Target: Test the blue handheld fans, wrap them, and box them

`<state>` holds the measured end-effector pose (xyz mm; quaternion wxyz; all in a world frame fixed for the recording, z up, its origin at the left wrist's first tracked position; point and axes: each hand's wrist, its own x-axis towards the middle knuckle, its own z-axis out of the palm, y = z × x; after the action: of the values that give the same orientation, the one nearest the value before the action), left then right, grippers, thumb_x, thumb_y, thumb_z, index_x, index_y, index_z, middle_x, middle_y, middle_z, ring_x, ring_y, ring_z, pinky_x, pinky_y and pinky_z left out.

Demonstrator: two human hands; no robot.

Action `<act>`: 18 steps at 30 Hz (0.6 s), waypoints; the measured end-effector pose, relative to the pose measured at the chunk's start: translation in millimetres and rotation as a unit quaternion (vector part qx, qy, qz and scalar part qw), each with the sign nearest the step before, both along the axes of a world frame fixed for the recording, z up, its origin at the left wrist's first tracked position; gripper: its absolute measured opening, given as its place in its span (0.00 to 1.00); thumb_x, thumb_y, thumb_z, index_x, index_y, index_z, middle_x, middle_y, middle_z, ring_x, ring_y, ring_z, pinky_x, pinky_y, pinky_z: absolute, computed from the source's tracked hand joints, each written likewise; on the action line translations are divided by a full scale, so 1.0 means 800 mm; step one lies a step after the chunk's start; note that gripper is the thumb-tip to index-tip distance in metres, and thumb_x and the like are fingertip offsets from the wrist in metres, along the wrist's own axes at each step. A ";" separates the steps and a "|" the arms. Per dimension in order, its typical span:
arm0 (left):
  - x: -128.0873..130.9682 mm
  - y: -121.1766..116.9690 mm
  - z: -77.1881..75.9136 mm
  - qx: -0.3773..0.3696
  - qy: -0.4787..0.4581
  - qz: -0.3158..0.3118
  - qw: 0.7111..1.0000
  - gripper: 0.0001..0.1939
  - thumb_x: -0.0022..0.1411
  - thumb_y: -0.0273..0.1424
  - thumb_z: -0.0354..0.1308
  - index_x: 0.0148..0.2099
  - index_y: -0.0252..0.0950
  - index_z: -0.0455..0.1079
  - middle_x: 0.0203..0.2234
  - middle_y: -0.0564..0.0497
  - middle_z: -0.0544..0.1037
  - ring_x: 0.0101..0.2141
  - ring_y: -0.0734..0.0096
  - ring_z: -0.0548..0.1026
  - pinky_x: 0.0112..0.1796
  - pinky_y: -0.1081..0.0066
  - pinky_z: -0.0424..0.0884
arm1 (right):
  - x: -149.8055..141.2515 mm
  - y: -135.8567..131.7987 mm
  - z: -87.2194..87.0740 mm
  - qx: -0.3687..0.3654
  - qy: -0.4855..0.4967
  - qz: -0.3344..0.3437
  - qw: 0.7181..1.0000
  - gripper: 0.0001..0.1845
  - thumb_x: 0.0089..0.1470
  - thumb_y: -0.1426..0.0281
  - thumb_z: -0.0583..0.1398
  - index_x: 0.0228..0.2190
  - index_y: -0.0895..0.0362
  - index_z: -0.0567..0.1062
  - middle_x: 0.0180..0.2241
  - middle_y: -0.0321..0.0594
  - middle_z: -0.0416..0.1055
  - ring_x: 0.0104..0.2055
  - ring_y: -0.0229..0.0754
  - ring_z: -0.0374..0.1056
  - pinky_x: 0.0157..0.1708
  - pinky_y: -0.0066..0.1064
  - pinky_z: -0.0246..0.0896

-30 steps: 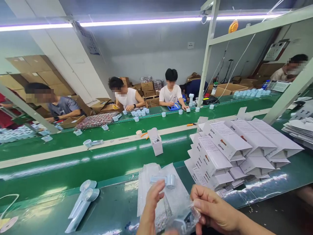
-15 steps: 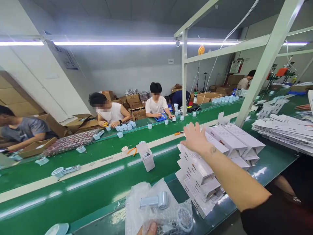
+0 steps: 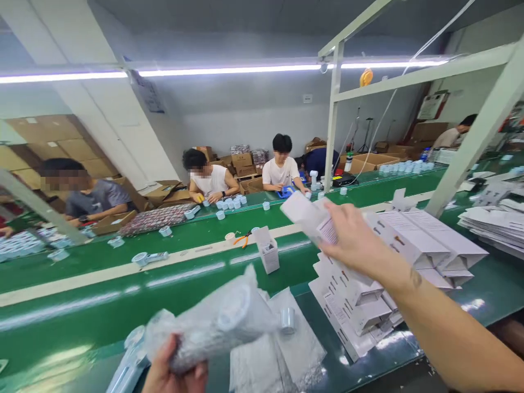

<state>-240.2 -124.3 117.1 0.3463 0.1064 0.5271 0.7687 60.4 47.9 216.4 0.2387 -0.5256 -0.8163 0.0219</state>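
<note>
My left hand (image 3: 172,371) is closed around a clear plastic bag (image 3: 213,322) with a pale blue device inside, held up over the near edge of the green bench. My right hand (image 3: 352,240) grips a white carton (image 3: 307,215), lifted just above the stack of white cartons (image 3: 409,251) on the right. Another pale blue device (image 3: 286,319) lies on loose plastic bags (image 3: 274,355) below my left hand.
A green conveyor (image 3: 123,278) runs across, carrying an open white box (image 3: 268,254), orange pliers (image 3: 241,239) and blue parts (image 3: 149,257). Three people sit at the far side. A metal frame post (image 3: 475,142) and flat cartons (image 3: 495,224) stand right.
My right hand has taken a white carton off the stack and lifted it. My left hand has raised the bagged device from the bench. The view swung slightly left.
</note>
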 end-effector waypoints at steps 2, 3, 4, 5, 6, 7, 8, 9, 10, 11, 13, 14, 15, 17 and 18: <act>-0.005 -0.008 0.030 0.073 -0.062 0.055 0.994 0.12 0.43 0.34 0.64 0.34 0.39 0.70 0.26 0.59 0.77 0.17 0.81 0.68 0.10 0.85 0.59 | -0.047 -0.045 -0.039 0.012 0.061 0.165 0.984 0.43 0.45 0.67 0.62 0.60 0.55 0.50 0.52 0.49 0.58 0.56 0.55 0.54 0.54 0.43 0.51; -0.005 -0.013 0.041 0.099 -0.074 0.068 0.990 0.12 0.44 0.33 0.64 0.34 0.39 0.70 0.27 0.59 0.77 0.17 0.83 0.66 0.10 0.86 0.58 | -0.072 -0.066 -0.067 -0.015 0.075 0.230 0.970 0.43 0.44 0.69 0.62 0.59 0.53 0.51 0.53 0.48 0.58 0.56 0.54 0.55 0.55 0.44 0.51; -0.003 -0.020 0.047 0.113 -0.077 0.075 0.988 0.12 0.44 0.33 0.64 0.34 0.38 0.70 0.28 0.59 0.77 0.16 0.85 0.65 0.10 0.87 0.57 | -0.096 -0.086 -0.101 -0.048 0.088 0.280 0.955 0.43 0.42 0.70 0.62 0.59 0.52 0.51 0.54 0.47 0.59 0.56 0.55 0.55 0.54 0.46 0.51; -0.001 -0.027 0.049 0.113 -0.075 0.083 0.987 0.12 0.43 0.34 0.64 0.33 0.38 0.70 0.28 0.59 0.77 0.16 0.85 0.64 0.10 0.88 0.56 | -0.120 -0.104 -0.137 -0.087 0.101 0.320 0.938 0.44 0.41 0.70 0.62 0.59 0.52 0.51 0.54 0.47 0.59 0.56 0.55 0.55 0.53 0.47 0.52; 0.000 -0.035 0.047 0.102 -0.066 0.094 0.988 0.14 0.42 0.34 0.66 0.33 0.37 0.71 0.27 0.58 0.77 0.16 0.84 0.65 0.09 0.87 0.56 | -0.142 -0.119 -0.174 -0.129 0.121 0.336 0.925 0.45 0.40 0.69 0.62 0.59 0.52 0.51 0.55 0.48 0.59 0.57 0.56 0.55 0.54 0.48 0.52; 0.002 -0.043 0.040 0.081 -0.053 0.104 0.990 0.16 0.39 0.34 0.67 0.33 0.37 0.71 0.26 0.58 0.77 0.16 0.83 0.65 0.09 0.86 0.57 | -0.160 -0.132 -0.210 -0.167 0.145 0.333 0.917 0.47 0.40 0.68 0.63 0.59 0.53 0.49 0.56 0.49 0.58 0.58 0.56 0.55 0.55 0.48 0.52; 0.003 -0.051 0.031 0.057 -0.032 0.113 0.991 0.18 0.36 0.34 0.69 0.32 0.37 0.71 0.24 0.58 0.76 0.16 0.80 0.67 0.09 0.84 0.58 | -0.175 -0.143 -0.242 -0.197 0.164 0.329 0.909 0.49 0.39 0.67 0.64 0.60 0.53 0.48 0.57 0.50 0.57 0.58 0.57 0.54 0.55 0.48 0.53; 0.004 -0.060 0.019 0.032 -0.005 0.115 0.993 0.19 0.33 0.35 0.71 0.31 0.36 0.72 0.24 0.57 0.76 0.17 0.77 0.69 0.09 0.82 0.60 | -0.186 -0.151 -0.269 -0.218 0.166 0.331 0.903 0.49 0.38 0.68 0.64 0.60 0.53 0.49 0.58 0.51 0.56 0.59 0.58 0.54 0.55 0.49 0.52; 0.004 -0.069 0.006 0.007 0.031 0.114 0.993 0.20 0.32 0.36 0.71 0.30 0.35 0.72 0.23 0.56 0.76 0.18 0.73 0.70 0.10 0.79 0.63 | -0.193 -0.156 -0.291 -0.231 0.162 0.335 0.899 0.48 0.39 0.69 0.65 0.60 0.53 0.51 0.58 0.52 0.57 0.60 0.59 0.53 0.56 0.51 0.51; 0.005 -0.078 -0.006 -0.025 0.077 0.101 0.992 0.20 0.32 0.37 0.72 0.29 0.35 0.72 0.23 0.55 0.77 0.20 0.70 0.72 0.13 0.76 0.67 | -0.197 -0.158 -0.307 -0.237 0.157 0.335 0.898 0.47 0.39 0.70 0.65 0.59 0.53 0.52 0.58 0.52 0.57 0.60 0.60 0.53 0.57 0.52 0.51; 0.007 -0.095 -0.026 -0.105 0.206 0.059 0.971 0.17 0.38 0.39 0.70 0.29 0.35 0.74 0.24 0.52 0.78 0.23 0.66 0.74 0.21 0.70 0.73 | -0.197 -0.158 -0.325 -0.238 0.146 0.335 0.900 0.46 0.39 0.72 0.65 0.59 0.54 0.53 0.59 0.53 0.57 0.62 0.60 0.52 0.57 0.54 0.50; 0.010 -0.103 -0.033 -0.144 0.285 0.029 0.947 0.15 0.43 0.40 0.68 0.31 0.35 0.75 0.25 0.51 0.79 0.26 0.65 0.75 0.26 0.69 0.74 | -0.195 -0.157 -0.329 -0.235 0.142 0.336 0.901 0.46 0.39 0.73 0.65 0.59 0.54 0.53 0.59 0.54 0.57 0.62 0.60 0.52 0.58 0.54 0.51; 0.013 -0.110 -0.035 -0.176 0.366 -0.002 0.914 0.13 0.47 0.39 0.65 0.34 0.36 0.75 0.27 0.51 0.79 0.29 0.64 0.76 0.30 0.69 0.74 | -0.193 -0.157 -0.332 -0.230 0.138 0.340 0.901 0.47 0.39 0.74 0.65 0.59 0.54 0.54 0.59 0.54 0.57 0.61 0.60 0.53 0.57 0.53 0.52; 0.020 -0.117 -0.031 -0.216 0.502 -0.065 0.835 0.10 0.54 0.37 0.59 0.37 0.38 0.75 0.30 0.50 0.79 0.32 0.65 0.76 0.35 0.71 0.72 | -0.189 -0.158 -0.334 -0.217 0.127 0.357 0.899 0.46 0.37 0.76 0.65 0.58 0.55 0.55 0.58 0.55 0.59 0.60 0.61 0.55 0.57 0.53 0.53; 0.024 -0.118 -0.025 -0.235 0.548 -0.093 0.797 0.08 0.55 0.36 0.57 0.35 0.39 0.74 0.30 0.51 0.79 0.32 0.66 0.75 0.34 0.72 0.71 | -0.187 -0.160 -0.335 -0.211 0.124 0.365 0.898 0.46 0.37 0.77 0.65 0.57 0.55 0.57 0.57 0.54 0.61 0.59 0.61 0.56 0.57 0.53 0.54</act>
<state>-220.8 -218.5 97.4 0.0838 0.4739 0.7808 0.3984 -89.4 -79.9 -51.9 0.1967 -0.2220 -0.8910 0.3436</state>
